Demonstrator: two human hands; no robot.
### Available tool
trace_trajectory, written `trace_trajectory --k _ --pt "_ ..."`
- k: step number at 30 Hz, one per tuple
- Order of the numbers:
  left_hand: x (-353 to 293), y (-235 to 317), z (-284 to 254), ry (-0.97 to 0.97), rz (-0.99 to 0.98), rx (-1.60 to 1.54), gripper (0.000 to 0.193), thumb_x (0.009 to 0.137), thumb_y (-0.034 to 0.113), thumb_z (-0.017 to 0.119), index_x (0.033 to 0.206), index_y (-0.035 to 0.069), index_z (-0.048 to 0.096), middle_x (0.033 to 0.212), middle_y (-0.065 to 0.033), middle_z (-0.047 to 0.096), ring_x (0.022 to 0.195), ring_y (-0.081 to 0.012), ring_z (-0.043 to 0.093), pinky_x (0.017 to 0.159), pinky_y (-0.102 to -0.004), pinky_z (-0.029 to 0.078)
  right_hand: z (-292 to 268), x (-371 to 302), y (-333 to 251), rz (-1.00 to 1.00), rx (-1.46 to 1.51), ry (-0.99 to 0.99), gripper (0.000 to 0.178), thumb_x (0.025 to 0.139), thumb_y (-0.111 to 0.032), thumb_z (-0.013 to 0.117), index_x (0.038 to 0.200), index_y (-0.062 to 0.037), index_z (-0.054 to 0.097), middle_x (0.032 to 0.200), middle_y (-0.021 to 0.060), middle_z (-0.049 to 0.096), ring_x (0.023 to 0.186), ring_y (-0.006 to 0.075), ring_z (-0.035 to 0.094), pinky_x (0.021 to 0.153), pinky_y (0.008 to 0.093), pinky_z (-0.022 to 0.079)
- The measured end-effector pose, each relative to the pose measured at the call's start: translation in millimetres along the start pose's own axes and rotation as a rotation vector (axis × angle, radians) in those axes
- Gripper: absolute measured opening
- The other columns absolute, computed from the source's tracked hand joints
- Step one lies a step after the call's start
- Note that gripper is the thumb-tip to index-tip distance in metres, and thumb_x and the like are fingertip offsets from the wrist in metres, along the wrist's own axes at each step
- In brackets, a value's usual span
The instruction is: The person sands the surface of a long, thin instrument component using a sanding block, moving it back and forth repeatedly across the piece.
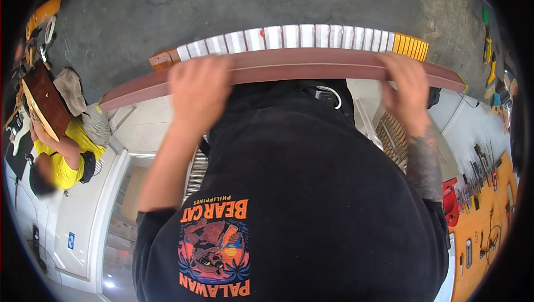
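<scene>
A long reddish-brown bar runs across in front of my body, along the near side of a grey worktop. I cannot tell whether it is loose or part of the bench edge. My left hand is closed over it left of the middle, slightly blurred by motion. Farther right, my right hand grips it with the fingers over the top. Just beyond the bar lies a row of silver-white blocks. Yellow pieces continue the row at the right, and a brown block sits at its left end.
At the left, a person in a yellow shirt handles a dark brown wooden panel with a pale edge. A crumpled grey cloth lies nearby. Yellow-handled tools line the worktop's right side. An orange board with hand tools is at lower right.
</scene>
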State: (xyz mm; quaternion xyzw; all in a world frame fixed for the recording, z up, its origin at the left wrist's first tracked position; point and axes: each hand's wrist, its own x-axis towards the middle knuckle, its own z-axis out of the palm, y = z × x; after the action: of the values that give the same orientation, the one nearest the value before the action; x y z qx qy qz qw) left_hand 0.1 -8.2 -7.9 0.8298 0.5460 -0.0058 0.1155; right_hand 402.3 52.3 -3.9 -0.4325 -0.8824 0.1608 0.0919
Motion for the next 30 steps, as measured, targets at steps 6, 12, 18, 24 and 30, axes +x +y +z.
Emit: trace_trajectory --k 6,12,18,24,30 --pt "-16 -23 5 0.038 -0.03 0.065 0.061 0.069 0.011 0.079 0.127 0.014 0.062 0.118 -0.0038 0.066 0.109 -0.0274 0.061 0.094 -0.0449 0.044 12 11 -20 -0.053 0.021 0.058 0.042 0.074 0.002 0.067 0.115 -0.0042 0.07 0.11 0.0108 0.073 0.102 0.0281 0.07 0.086 0.0413 0.054" --pt "-62 -89 2 0.045 -0.078 0.048 0.064 0.065 0.002 0.078 0.126 0.011 0.06 0.119 -0.0077 0.065 0.109 -0.0323 0.06 0.096 -0.0467 0.044 39 51 -79 -0.061 0.066 0.084 0.04 0.076 -0.003 0.066 0.115 -0.0065 0.069 0.109 0.0078 0.073 0.098 0.0241 0.07 0.084 0.0388 0.052" --pt "18 28 14 0.102 0.037 0.031 0.029 0.084 0.019 0.064 0.113 0.017 0.062 0.103 0.0006 0.062 0.097 -0.0207 0.06 0.088 -0.0412 0.044 -14 -20 26 0.022 -0.004 0.004 0.05 0.069 0.008 0.068 0.118 -0.0036 0.071 0.111 0.013 0.074 0.102 0.0319 0.071 0.09 0.0436 0.054" --pt "-76 -93 -2 0.029 -0.119 0.088 0.055 0.075 0.004 0.071 0.129 0.011 0.061 0.121 -0.0092 0.065 0.113 -0.0321 0.06 0.099 -0.0469 0.043 56 49 -99 -0.089 0.091 0.117 0.042 0.072 0.002 0.067 0.114 -0.0037 0.07 0.108 0.0106 0.073 0.1 0.028 0.071 0.085 0.04 0.054" --pt "-117 -111 -30 0.066 0.029 0.112 0.052 0.076 0.008 0.07 0.128 0.007 0.062 0.118 -0.0086 0.067 0.106 -0.0282 0.061 0.097 -0.0466 0.043 49 36 -157 -0.005 0.111 0.202 0.037 0.073 0.001 0.067 0.11 -0.0034 0.069 0.11 0.0088 0.072 0.102 0.0273 0.07 0.089 0.0409 0.052"
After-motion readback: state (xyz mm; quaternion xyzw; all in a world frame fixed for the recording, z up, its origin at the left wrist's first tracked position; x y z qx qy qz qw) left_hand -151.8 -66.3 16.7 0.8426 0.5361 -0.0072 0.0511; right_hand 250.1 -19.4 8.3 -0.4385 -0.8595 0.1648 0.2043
